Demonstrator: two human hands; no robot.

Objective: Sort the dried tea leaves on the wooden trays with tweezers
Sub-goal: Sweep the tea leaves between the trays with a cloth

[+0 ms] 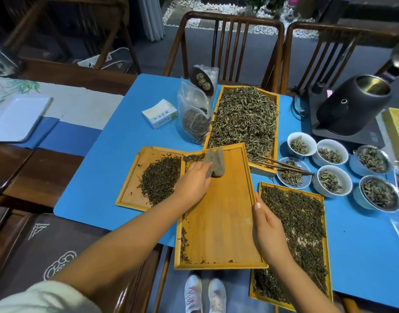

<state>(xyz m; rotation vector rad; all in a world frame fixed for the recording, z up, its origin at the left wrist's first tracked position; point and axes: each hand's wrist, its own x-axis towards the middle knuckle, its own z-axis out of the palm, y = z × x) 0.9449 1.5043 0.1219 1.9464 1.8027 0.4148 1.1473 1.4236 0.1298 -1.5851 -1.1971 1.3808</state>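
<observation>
The middle wooden tray (218, 222) is nearly bare, with only a thin line of leaf scraps along its left edge and near rim, so in all likelihood its contents have been dealt with and it is being wiped out. The left hand (194, 181) is closed around a grey cloth (215, 162) pressed to the tray's far end, while the right hand (269, 231) lies with fingers curled along the tray's right edge, steadying it and holding nothing else. The tray overlaps the left tray (130, 190), which carries a tidy heap of dark leaves (160, 179). Much remains: the right tray (327, 256) is spread with leaves end to end, and the far tray (275, 123) is piled full. The tweezers (284, 166) (or possibly slim tongs, the view is too small to say) rest untouched across the far tray's near corner and a glass dish (305, 177). Several small bowls (331, 152) on the blue tabletop (126, 132) to the right already hold sorted portions.
</observation>
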